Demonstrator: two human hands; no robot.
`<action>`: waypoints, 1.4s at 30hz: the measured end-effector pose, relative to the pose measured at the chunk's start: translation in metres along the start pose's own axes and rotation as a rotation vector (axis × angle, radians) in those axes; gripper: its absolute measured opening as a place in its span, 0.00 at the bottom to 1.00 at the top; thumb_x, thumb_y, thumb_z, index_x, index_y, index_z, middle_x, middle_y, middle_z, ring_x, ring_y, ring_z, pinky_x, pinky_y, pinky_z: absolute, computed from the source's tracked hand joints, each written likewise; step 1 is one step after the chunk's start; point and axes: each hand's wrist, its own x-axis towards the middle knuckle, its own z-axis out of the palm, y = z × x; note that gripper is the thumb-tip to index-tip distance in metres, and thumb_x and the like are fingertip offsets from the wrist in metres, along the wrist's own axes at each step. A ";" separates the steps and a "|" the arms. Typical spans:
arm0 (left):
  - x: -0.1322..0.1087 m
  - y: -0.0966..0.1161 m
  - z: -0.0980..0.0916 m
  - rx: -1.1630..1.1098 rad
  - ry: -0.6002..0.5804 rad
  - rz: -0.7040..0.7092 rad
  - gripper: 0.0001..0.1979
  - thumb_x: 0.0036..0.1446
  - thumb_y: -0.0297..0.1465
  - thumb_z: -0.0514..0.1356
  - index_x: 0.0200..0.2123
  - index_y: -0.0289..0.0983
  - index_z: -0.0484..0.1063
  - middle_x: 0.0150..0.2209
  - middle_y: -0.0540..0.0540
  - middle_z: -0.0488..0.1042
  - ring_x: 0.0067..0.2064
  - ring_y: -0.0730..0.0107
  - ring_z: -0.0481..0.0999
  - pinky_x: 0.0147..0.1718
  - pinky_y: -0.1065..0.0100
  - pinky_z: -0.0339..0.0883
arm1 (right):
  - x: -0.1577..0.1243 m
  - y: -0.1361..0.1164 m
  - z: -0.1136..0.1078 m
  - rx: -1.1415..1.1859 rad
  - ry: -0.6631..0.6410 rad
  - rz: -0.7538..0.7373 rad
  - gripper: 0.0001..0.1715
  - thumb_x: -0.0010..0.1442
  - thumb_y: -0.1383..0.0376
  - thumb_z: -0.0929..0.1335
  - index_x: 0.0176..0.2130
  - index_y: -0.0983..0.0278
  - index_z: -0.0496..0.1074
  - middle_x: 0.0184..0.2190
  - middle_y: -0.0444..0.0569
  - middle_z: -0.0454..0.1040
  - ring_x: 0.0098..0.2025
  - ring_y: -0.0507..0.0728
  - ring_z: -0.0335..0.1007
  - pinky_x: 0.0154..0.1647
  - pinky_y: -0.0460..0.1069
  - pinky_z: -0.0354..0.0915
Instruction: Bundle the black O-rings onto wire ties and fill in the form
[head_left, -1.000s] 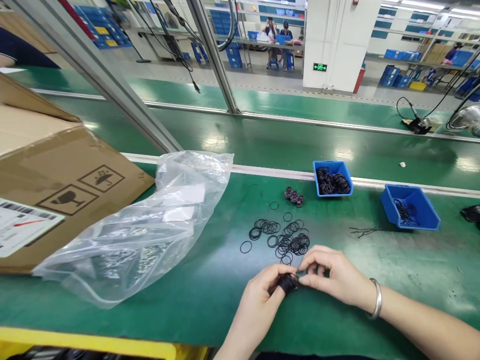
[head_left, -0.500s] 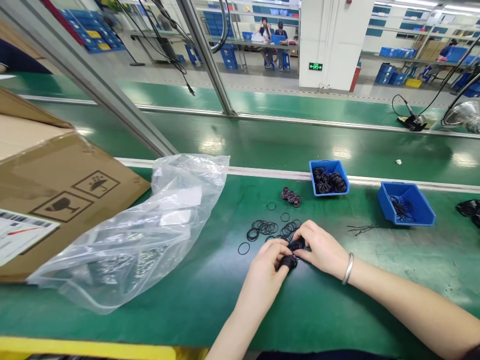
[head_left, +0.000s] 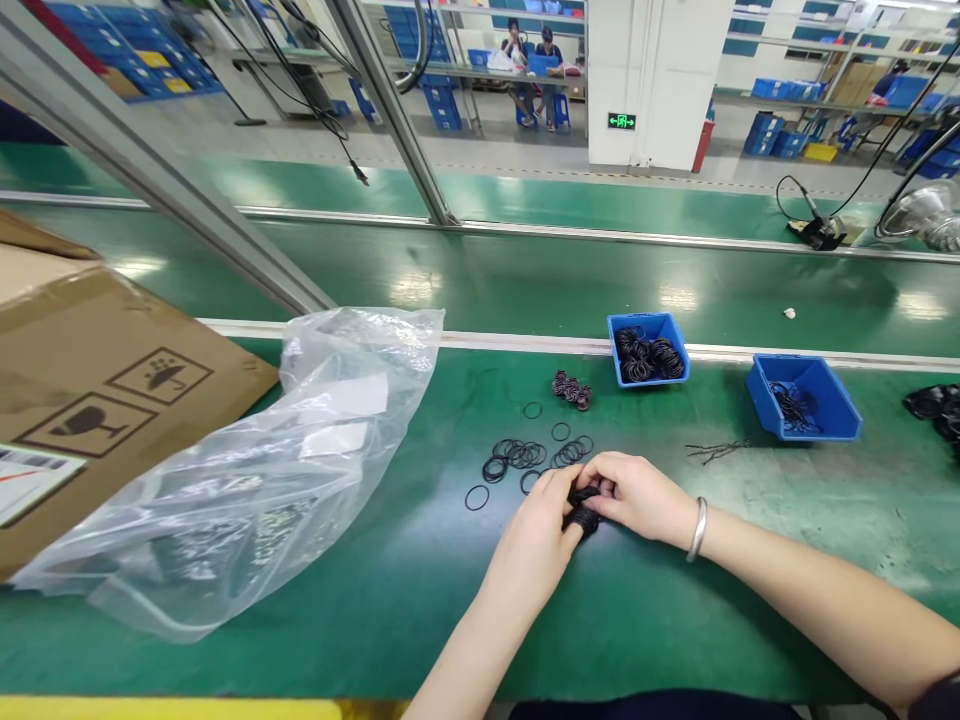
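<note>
My left hand (head_left: 541, 522) is closed around a bundle of black rubber rings (head_left: 585, 518), its fingers curled over the near side. Against the same bundle, my right hand (head_left: 631, 492) is closed too, thumb and fingertips pinching rings at the far right of it. The fingers cover part of the bundle. Just beyond my hands, loose black rings (head_left: 529, 455) lie scattered and overlapping on the green tabletop (head_left: 360, 590). One single ring (head_left: 477, 498) lies apart on the left. A small clump of dark brownish rings (head_left: 572, 390) sits farther back.
A blue bin (head_left: 649, 378) holds bundled black rings. Another blue bin (head_left: 840, 400) holds thin black strands, with several dark ties (head_left: 716, 450) lying nearby. Left, a clear plastic bag (head_left: 247, 500) leans by a cardboard box (head_left: 142, 390). A metal post (head_left: 390, 110) rises behind.
My right hand has drawn in closer to my left, and the rings they hold are now gathered together. More of the loose rings beyond have been swept in. The view has shifted slightly.
</note>
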 end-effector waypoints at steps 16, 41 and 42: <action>-0.011 -0.001 0.024 -0.730 -0.126 -0.221 0.21 0.54 0.32 0.65 0.52 0.39 0.73 0.52 0.44 0.77 0.50 0.58 0.78 0.44 0.62 0.77 | -0.042 0.003 -0.017 0.440 0.045 -0.060 0.12 0.62 0.65 0.70 0.47 0.62 0.71 0.43 0.48 0.66 0.33 0.49 0.68 0.37 0.47 0.69; -0.047 -0.033 -0.033 -0.524 0.179 -0.257 0.13 0.49 0.29 0.63 0.41 0.38 0.77 0.40 0.45 0.81 0.44 0.58 0.82 0.52 0.59 0.72 | 0.006 0.009 -0.012 -0.290 -0.003 -0.039 0.12 0.63 0.68 0.70 0.48 0.67 0.73 0.46 0.53 0.69 0.37 0.54 0.71 0.43 0.50 0.69; -0.049 -0.035 -0.039 -0.489 0.162 -0.268 0.13 0.48 0.28 0.63 0.39 0.37 0.77 0.39 0.45 0.81 0.43 0.58 0.82 0.49 0.59 0.74 | 0.011 0.009 -0.010 -0.342 -0.026 -0.051 0.12 0.62 0.68 0.70 0.48 0.67 0.73 0.47 0.53 0.69 0.39 0.55 0.71 0.45 0.50 0.68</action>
